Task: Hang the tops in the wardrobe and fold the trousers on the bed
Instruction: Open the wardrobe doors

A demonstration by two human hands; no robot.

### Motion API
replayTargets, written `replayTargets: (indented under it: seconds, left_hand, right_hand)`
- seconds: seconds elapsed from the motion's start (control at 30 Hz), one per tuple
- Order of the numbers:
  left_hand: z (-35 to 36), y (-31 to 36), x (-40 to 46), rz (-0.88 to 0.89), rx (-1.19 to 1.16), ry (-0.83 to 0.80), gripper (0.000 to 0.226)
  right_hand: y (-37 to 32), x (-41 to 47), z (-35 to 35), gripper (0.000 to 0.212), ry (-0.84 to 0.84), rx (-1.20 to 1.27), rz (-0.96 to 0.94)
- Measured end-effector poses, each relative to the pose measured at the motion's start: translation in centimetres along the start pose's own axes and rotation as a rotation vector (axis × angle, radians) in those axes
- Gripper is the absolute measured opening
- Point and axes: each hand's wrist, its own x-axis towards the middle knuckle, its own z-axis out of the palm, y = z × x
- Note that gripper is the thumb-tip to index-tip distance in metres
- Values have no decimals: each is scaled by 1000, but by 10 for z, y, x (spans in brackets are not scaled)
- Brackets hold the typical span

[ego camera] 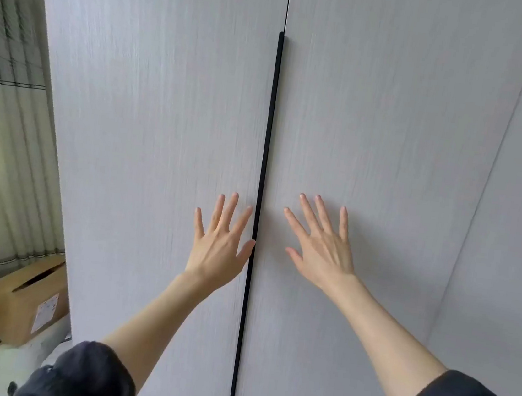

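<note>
- The wardrobe [390, 148] fills the view, and its two pale doors are seen shut, meeting at a long black handle strip [264, 165] that runs down the seam.
- The left hand [219, 245] is spread flat on the left door, fingers straight, with the thumb touching the handle strip; nothing is gripped.
- The right hand [321, 241] is likewise laid open and flat on the right door, just beside the seam, and nothing is held in it.
- No tops, trousers or bed are shown, so their whereabouts cannot be told; only the wardrobe, where the tops are to be hung, is in sight.
- It cannot be told whether the doors are being pressed closed or felt for an opening.
- If opening is meant, the doors could be left stuck, since flat palms give no purchase on the narrow strip; fingertips would have to be hooked behind its edge.
- If closing is meant, the left thumb could be pinched at the seam, as it lies right against it.
- A left door swung wide could be knocked against the cardboard box [28, 297] standing near the curtain [8, 101].
</note>
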Motion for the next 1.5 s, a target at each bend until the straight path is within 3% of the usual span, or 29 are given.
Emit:
replayTargets:
  seconds: [0.1,0.3,0.5,0.73,0.87,1.03,1.4,1.5]
  left_hand:
    - [16,7,14,-96,-83,17,57]
    - [35,25,29,-202,-297,190,37]
    - [31,35,44,-280,-375,300,10]
    - [17,43,31,-282,-367,305,14]
    - [-2,41,7,-252,-404,305,14]
    - [-39,34,-38,-171,-465,338,15]
    - [-135,2,-129,-140,-442,184,9]
    - [-156,-6,-152,-206,-512,171,21]
  right_hand:
    - [13,7,21,76,30,-19,-11]
    - [18,11,48,85,312,-19,-58]
    - [18,10,50,83,303,16,-67]
    - [11,-20,48,63,105,338,-66]
    - [-12,-46,41,50,-29,773,80]
    - [-56,-60,-11,47,-328,1412,93]
    - [-136,-112,-106,47,-442,1533,75]
    - [-156,-122,-121,46,-469,1558,87]
